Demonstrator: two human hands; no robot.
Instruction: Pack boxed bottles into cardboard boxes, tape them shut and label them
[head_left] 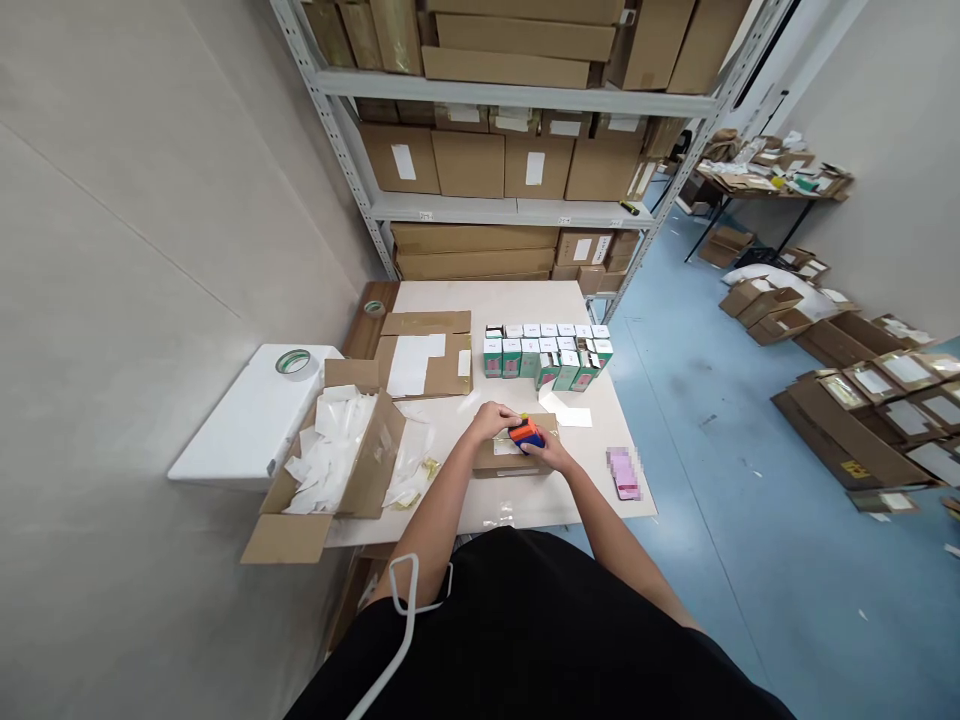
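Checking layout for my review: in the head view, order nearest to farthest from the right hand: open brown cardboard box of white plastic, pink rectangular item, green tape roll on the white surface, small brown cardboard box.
1. Small brown cardboard box: under the right hand.
2. Pink rectangular item: to the right.
3. Open brown cardboard box: left.
4. Green tape roll: far left.

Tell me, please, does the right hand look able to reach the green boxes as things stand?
Probably yes: only white paper seems to lie between the right hand and the green boxes, though that hand holds an orange-and-blue tool.
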